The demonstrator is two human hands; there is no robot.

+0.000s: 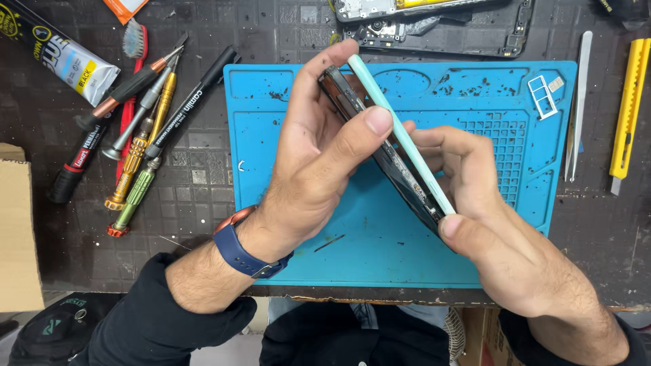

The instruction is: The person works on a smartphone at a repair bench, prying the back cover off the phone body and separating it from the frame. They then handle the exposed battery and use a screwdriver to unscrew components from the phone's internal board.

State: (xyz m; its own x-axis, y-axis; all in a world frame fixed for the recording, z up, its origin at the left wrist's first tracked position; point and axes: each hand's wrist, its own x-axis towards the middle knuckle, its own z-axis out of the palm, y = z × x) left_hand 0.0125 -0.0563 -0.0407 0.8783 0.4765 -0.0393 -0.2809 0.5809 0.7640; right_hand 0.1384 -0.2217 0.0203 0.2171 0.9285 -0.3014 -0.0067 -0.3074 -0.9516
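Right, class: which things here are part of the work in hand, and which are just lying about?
In hand: left hand, right hand, phone held on edge, blue mat beneath.
Lying about: screwdrivers, marker pen, glue tube, tweezers, yellow knife, card tray.

Phone [380,146] up on edge, tilted diagonally above the blue mat [305,224], pale mint back cover, dark innards showing.

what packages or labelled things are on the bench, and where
Glue tube: top left corner, lying slanted, white and black with a yellow end.
Orange packet: top edge, left of centre, only a corner shows.
Marker: left of the blue mat, slim, black with white lettering.
Red-banded pen: far left, black.
Cardboard: left edge, plain brown.
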